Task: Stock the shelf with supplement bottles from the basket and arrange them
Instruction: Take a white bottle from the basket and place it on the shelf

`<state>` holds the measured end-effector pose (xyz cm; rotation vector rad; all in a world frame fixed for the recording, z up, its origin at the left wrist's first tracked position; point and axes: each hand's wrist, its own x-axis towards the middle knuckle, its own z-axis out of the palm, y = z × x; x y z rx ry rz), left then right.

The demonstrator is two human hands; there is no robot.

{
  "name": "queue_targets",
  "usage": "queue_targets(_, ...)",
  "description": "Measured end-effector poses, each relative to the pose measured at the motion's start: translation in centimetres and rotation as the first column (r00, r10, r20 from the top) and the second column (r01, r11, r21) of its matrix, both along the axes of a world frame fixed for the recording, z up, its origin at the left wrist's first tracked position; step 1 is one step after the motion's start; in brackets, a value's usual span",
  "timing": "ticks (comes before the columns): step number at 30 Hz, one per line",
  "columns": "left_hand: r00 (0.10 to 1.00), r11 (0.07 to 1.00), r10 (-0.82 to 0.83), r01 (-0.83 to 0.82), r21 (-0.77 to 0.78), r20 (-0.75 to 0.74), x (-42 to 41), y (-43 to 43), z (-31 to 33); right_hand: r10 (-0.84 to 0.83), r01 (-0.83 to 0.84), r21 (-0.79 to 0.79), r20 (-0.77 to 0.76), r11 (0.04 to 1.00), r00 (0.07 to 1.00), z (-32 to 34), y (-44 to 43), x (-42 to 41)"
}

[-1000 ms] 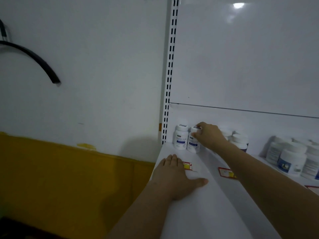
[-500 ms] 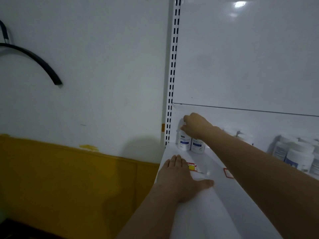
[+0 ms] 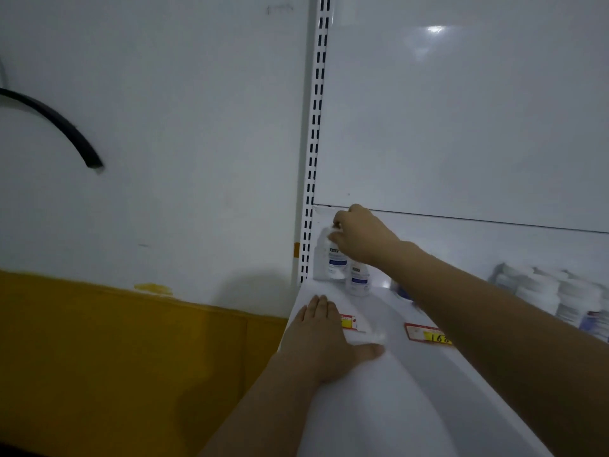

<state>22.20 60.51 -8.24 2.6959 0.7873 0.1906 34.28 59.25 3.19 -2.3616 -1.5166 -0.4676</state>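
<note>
- Your right arm stretches out over the shelf (image 3: 395, 407) to its far left corner, beside the slotted post (image 3: 316, 143).
- Your right hand (image 3: 362, 235) is knuckles up, its fingers curled down round the cap of the corner bottle (image 3: 335, 260). Blur hides the fingertips.
- The corner bottle stands close to the back panel. A second bottle (image 3: 358, 281) stands just beside it, to the right and nearer you, below your wrist.
- Your left arm comes up from below.
- Your left hand (image 3: 324, 344) lies flat, palm down on the shelf's front left edge, fingers straight and together, thumb spread right, holding nothing.
- Its fingers partly cover a price tag (image 3: 352, 322).
- The other bottles (image 3: 543, 291) stand further right on the shelf, blurred.
</note>
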Motion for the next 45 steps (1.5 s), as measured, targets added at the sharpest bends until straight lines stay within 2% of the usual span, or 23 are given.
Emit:
queue_targets(3, 1.0, 1.0, 0.009, -0.009, -0.027, 0.023, -0.2, -0.3, 0.5, 0.018, -0.018, 0.023, 0.003, 1.0, 1.0, 1.6, -2.1, -0.9)
queue_targets(5, 0.995, 0.997, 0.024, -0.016, -0.078, 0.096, -0.1, -0.2, 0.9, 0.021, -0.021, 0.029, 0.0, 0.999, 1.0, 2.6, -3.5, -1.5)
queue_targets(8, 0.927, 0.985, 0.043, 0.023, -0.171, 0.372, -0.3, -0.5, 2.6, 0.036, -0.036, 0.028, 0.005, 0.999, 0.999, 4.1, -5.8, -2.4)
queue_targets(10, 0.877, 0.961, 0.021, 0.114, -0.251, 0.48, -0.6, -1.3, 4.2, 0.047, -0.048, 0.038, 0.007, 0.998, 0.999, 5.2, -7.3, -3.1)
queue_targets(17, 0.776, 0.872, 0.065, 0.262, -0.414, 0.628, -0.7, -3.3, 6.9, 0.029, -0.03, 0.105, 0.005, 0.994, 1.0, 7.7, -12.2, -4.5)
queue_targets(22, 0.731, 0.835, 0.127, 0.286, -0.47, 0.67, -1.1, -4.9, 7.4, 0.019, -0.001, 0.153, -0.121, 0.988, 0.992, 7.9, -14.7, -4.7)
queue_targets(29, 0.724, 0.834, 0.024, 0.366, -0.413, 0.689, -2.0, -7.9, 8.1, -0.018, 0.036, 0.108, -0.157, 0.994, 0.987, 8.1, -16.7, -5.0)
queue_targets(36, 0.719, 0.8, 0.013, 0.409, -0.439, 0.694, -2.7, -9.2, 8.5, -0.018, 0.041, 0.104, -0.214, 0.994, 0.977, 8.0, -17.5, -5.0)
queue_targets(39, 0.724, 0.776, -0.008, 0.439, -0.452, 0.69, -3.2, -9.3, 8.9, 0.052, -0.02, 0.11, -0.293, 0.994, 0.955, 8.3, -18.0, -5.1)
queue_targets(42, 0.752, 0.73, -0.076, 0.489, -0.477, 0.655, -3.6, -9.2, 9.2, 0.187, -0.144, 0.129, -0.444, 0.981, 0.876, 8.5, -18.7, -5.2)
queue_targets(45, 0.735, 0.71, -0.057, 0.505, -0.49, 0.675, -3.8, -9.0, 9.3, 0.293, -0.218, 0.202, -0.514, 0.955, 0.806, 8.3, -19.0, -5.2)
